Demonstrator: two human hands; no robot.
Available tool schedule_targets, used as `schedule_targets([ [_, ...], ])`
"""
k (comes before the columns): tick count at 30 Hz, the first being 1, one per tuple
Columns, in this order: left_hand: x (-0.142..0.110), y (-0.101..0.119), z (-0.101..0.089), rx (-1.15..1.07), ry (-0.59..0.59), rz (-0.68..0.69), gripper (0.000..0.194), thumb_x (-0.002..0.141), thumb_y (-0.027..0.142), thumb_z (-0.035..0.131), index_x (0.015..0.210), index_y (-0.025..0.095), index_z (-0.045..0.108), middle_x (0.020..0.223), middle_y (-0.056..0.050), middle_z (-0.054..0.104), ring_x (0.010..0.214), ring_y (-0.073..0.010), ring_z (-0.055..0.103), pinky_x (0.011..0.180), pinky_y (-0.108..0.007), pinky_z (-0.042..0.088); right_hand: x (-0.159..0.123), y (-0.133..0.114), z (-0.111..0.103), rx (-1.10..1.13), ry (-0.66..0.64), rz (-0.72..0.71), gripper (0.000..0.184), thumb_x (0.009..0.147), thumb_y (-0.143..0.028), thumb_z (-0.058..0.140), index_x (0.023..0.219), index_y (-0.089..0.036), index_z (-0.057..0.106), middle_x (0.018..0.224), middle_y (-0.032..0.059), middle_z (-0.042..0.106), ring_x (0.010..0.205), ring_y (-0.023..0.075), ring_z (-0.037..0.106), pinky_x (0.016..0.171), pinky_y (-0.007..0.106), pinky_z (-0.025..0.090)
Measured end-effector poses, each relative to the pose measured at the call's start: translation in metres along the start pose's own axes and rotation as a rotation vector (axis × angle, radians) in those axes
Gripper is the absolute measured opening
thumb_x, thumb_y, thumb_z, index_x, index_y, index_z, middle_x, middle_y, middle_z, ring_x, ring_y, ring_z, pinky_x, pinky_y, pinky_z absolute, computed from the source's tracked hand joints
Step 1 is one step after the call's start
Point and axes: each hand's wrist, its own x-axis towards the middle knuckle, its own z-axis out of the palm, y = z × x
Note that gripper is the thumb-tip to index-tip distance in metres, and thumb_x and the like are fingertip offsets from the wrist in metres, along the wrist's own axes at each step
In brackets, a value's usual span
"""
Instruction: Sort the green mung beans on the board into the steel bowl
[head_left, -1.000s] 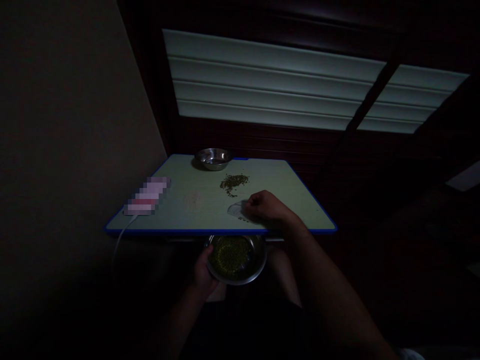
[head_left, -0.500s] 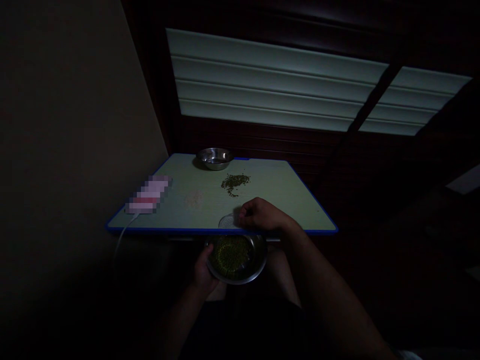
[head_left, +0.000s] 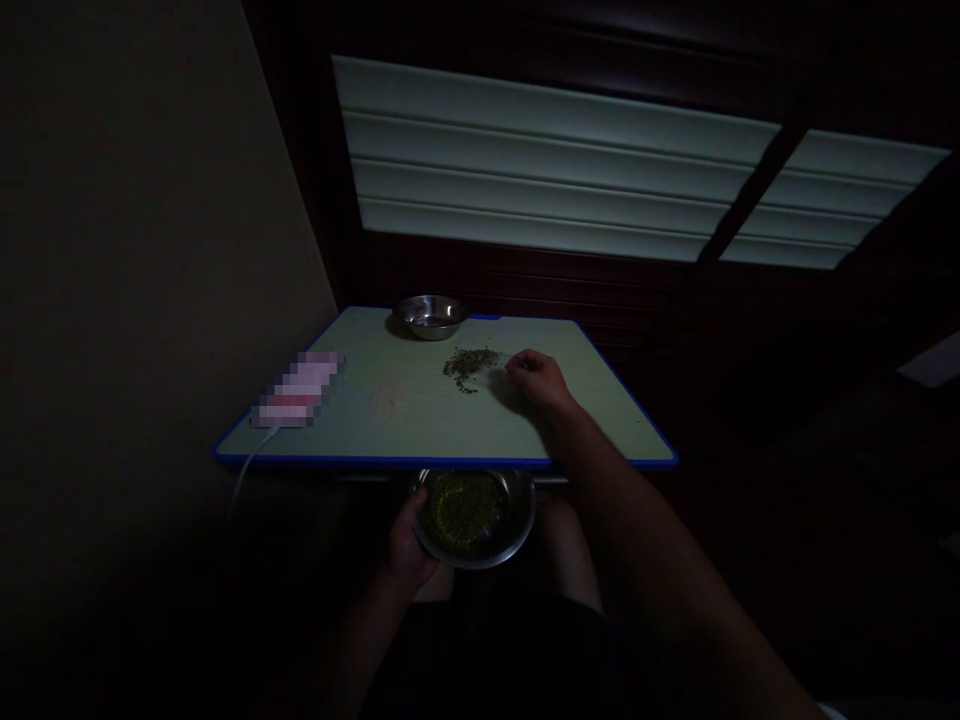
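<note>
The room is dim; a pale worktop [head_left: 337, 435] with a blue edge stands before slatted panels [head_left: 555, 160]. A loose pile of green grains [head_left: 466, 363] lies on it, just left of the right hand [head_left: 540, 380], the nearer of the two hands. The right fingers are drawn together, apparently pinching a thin translucent piece [head_left: 495, 365], only faintly visible. The left hand [head_left: 409, 540] grips the rim of a metal bowl [head_left: 517, 515] below the near edge. The pile's long axis runs roughly left to right; a short tail points toward the person.
</note>
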Motion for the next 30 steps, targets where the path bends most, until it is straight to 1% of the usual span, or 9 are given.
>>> schedule_targets([
  [3,0.001,0.0,-0.003,-0.018,-0.024,-0.016,0.021,0.073,0.029,0.062,0.083,0.015,0.073,0.084,-0.012,0.076,0.103,-0.0341,0.066,0.096,-0.05,0.047,-0.001,0.01,0.001,-0.046,0.016,-0.007,0.012,0.057,-0.027,0.057,0.064,-0.017,0.058,0.06,-0.0022,0.056,0.058,0.0105,0.048,0.058,0.023,0.038],
  [7,0.003,0.0,-0.007,-0.021,-0.049,-0.024,0.021,0.072,0.03,0.061,0.084,0.016,0.073,0.084,-0.01,0.076,0.104,-0.0335,0.066,0.096,-0.05,0.046,-0.003,0.013,0.003,-0.121,-0.014,-0.022,0.015,0.059,-0.03,0.057,0.065,-0.017,0.059,0.061,-0.0011,0.058,0.059,0.0111,0.049,0.057,0.023,0.038],
  [14,0.0,0.001,0.0,0.031,0.031,-0.011,0.021,0.073,0.029,0.058,0.082,0.017,0.072,0.083,-0.009,0.076,0.1,-0.0318,0.067,0.096,-0.049,0.047,-0.004,0.012,0.002,-0.18,-0.121,-0.025,0.018,0.06,-0.033,0.061,0.067,-0.016,0.061,0.062,-0.0011,0.059,0.058,0.0106,0.048,0.056,0.023,0.038],
  [16,-0.002,0.002,0.003,0.027,0.044,-0.02,0.02,0.073,0.028,0.057,0.08,0.016,0.072,0.08,-0.009,0.076,0.099,-0.032,0.067,0.096,-0.049,0.047,-0.005,0.012,0.002,-0.175,-0.135,-0.015,0.019,0.06,-0.034,0.061,0.067,-0.016,0.061,0.061,-0.001,0.058,0.057,0.0107,0.048,0.055,0.023,0.037],
  [20,-0.002,0.003,0.002,0.009,0.03,-0.018,0.022,0.073,0.029,0.058,0.081,0.015,0.072,0.082,-0.011,0.076,0.099,-0.0325,0.067,0.096,-0.049,0.047,-0.009,0.008,0.002,-0.115,-0.154,0.031,0.018,0.057,-0.032,0.063,0.064,-0.016,0.059,0.058,-0.0011,0.056,0.054,0.0105,0.046,0.053,0.024,0.036],
  [26,0.001,0.001,-0.003,0.011,-0.016,-0.017,0.021,0.074,0.03,0.06,0.084,0.017,0.072,0.084,-0.01,0.076,0.102,-0.0323,0.066,0.097,-0.049,0.046,-0.008,0.009,0.001,-0.123,-0.115,0.023,0.017,0.056,-0.032,0.061,0.062,-0.016,0.058,0.057,-0.0019,0.054,0.054,0.0103,0.045,0.051,0.024,0.034],
  [30,0.001,0.002,-0.002,-0.001,0.018,-0.03,0.02,0.074,0.029,0.059,0.081,0.016,0.072,0.081,-0.01,0.076,0.096,-0.0315,0.068,0.095,-0.049,0.047,-0.01,0.008,0.001,-0.105,-0.13,0.049,0.015,0.056,-0.03,0.059,0.06,-0.016,0.056,0.053,-0.0027,0.05,0.051,0.0097,0.043,0.049,0.023,0.032],
])
